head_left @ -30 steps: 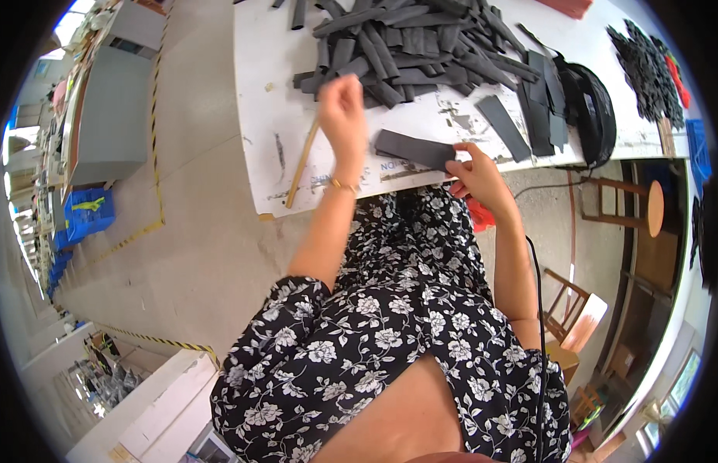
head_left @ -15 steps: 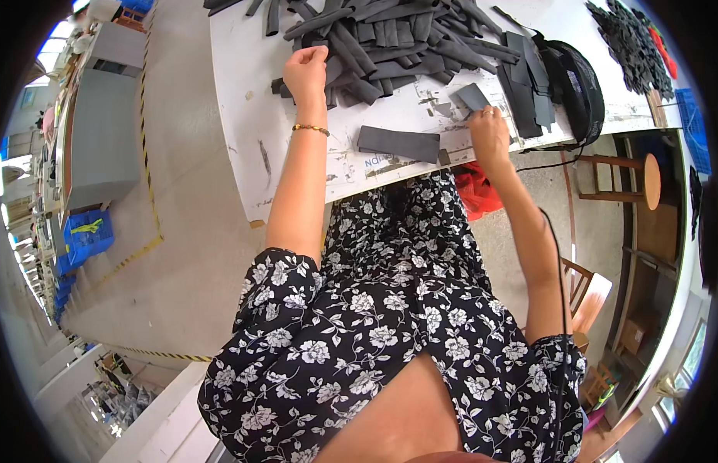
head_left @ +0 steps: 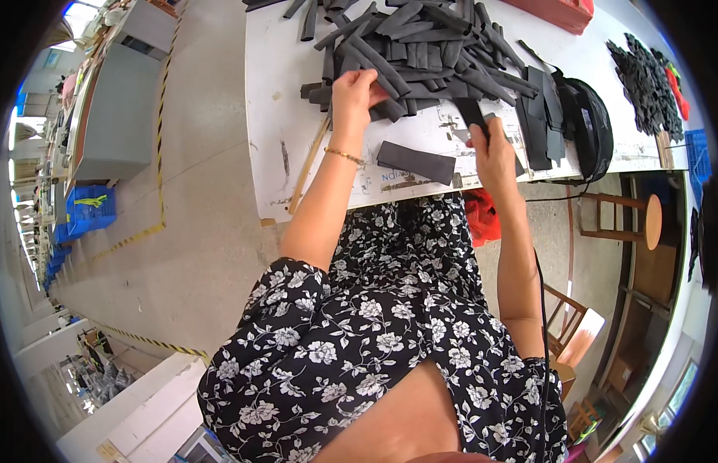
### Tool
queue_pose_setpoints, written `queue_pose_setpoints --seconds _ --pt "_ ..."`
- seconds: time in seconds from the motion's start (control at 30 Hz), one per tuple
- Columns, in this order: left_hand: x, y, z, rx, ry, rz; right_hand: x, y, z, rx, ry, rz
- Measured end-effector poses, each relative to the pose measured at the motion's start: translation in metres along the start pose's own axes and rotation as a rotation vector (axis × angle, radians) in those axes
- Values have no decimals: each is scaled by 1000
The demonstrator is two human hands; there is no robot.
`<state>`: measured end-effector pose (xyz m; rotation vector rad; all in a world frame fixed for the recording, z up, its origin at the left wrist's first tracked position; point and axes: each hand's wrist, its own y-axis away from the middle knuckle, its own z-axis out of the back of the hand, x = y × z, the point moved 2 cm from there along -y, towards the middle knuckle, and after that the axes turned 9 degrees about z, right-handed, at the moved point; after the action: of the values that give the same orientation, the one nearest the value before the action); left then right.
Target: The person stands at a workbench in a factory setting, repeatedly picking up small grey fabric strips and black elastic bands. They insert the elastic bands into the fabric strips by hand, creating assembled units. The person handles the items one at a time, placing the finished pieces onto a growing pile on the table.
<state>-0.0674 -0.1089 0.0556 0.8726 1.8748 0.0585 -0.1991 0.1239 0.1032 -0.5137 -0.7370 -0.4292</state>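
Observation:
Dark grey tube-like strips lie in a loose pile (head_left: 428,54) at the far side of the white table (head_left: 274,123). At the pile's near left edge is my left hand (head_left: 355,100), its fingers apart beside the strips; part of the fingers is hidden, and no held piece shows. My right hand (head_left: 494,158) grips a flat dark strip (head_left: 470,114) between thumb and fingers, the strip's far end pointing at the pile. Between my forearms, a folded dark grey piece (head_left: 415,162) rests flat near the table's front edge.
Right of the pile are flat dark pieces (head_left: 538,116) and a black mesh bag (head_left: 587,131). A thin wooden stick (head_left: 309,166) lies by my left forearm. Farther off are a red box (head_left: 560,11) and another dark heap (head_left: 645,89). A wooden stool (head_left: 648,221) stands right.
My right hand has lifted and turned, now holding a dark strip toward the pile. My left hand has opened somewhat at the pile's edge. The whole view has shifted slightly.

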Motion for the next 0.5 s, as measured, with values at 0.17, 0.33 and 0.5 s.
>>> queue_pose_setpoints --seconds 0.17,0.33,0.5 --pt "15 20 15 93 294 152 30 5 -15 236 -116 -47" --pt "17 35 18 142 516 245 30 15 -14 271 -134 26" --pt "9 51 8 226 475 253 47 13 -1 164 -243 69"
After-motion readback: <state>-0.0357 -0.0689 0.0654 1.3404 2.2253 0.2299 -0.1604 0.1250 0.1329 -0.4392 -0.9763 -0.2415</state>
